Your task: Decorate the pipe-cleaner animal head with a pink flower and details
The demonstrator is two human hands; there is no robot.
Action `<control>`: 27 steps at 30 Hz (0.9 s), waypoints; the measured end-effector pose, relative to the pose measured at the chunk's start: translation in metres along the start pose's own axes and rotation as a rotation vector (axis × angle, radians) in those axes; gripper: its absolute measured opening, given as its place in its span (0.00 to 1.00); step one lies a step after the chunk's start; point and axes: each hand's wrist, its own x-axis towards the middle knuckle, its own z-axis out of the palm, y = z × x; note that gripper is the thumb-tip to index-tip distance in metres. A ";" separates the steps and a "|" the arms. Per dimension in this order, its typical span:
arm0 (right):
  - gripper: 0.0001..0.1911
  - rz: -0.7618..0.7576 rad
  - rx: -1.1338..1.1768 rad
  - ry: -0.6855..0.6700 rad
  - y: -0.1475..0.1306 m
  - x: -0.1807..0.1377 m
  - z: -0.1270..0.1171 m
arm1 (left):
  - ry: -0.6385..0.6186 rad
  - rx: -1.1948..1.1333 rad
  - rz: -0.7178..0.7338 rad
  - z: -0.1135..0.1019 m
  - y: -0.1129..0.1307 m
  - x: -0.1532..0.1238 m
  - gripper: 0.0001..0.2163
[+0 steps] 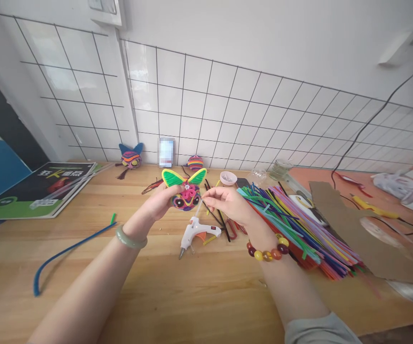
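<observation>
My left hand (159,200) grips a multicoloured pipe-cleaner animal head (186,198) with green, yellow-edged ears, dark eyes and a pink piece on its forehead. It is held up above the table, facing me. Close to its right side, my right hand (229,203) has thumb and fingertips pinched together. Whatever lies between those fingertips is too small to make out. Below the head, a white hot glue gun (195,231) rests on the table with its nozzle toward me. A few loose pipe cleaners (224,222) lie beside it.
A heap of coloured pipe cleaners (295,224) spreads to the right, near cardboard (367,243) and a yellow-handled tool (374,208). At the back stand a finished animal head (131,157), a phone (166,153), a striped ball (195,163) and a pink bowl (228,178). A blue pipe cleaner (70,248) lies left.
</observation>
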 end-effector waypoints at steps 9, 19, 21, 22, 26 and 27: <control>0.12 -0.016 -0.052 -0.009 -0.001 -0.001 0.000 | 0.043 -0.049 0.115 -0.011 0.011 0.002 0.13; 0.09 -0.182 -0.112 0.260 -0.010 -0.007 0.013 | -0.020 0.000 -0.018 0.012 0.006 -0.007 0.12; 0.08 -0.239 -0.152 0.299 -0.012 -0.008 0.017 | -0.032 0.022 -0.026 0.016 0.004 -0.008 0.12; 0.08 -0.262 -0.176 0.299 -0.012 -0.008 0.019 | -0.047 0.036 -0.034 0.017 0.003 -0.008 0.12; 0.06 -0.321 -0.288 0.276 -0.007 -0.007 0.024 | -0.091 0.098 -0.055 0.020 -0.002 -0.008 0.10; 0.05 -0.317 -0.309 0.276 -0.005 -0.007 0.025 | -0.095 0.120 -0.053 0.020 -0.003 -0.008 0.09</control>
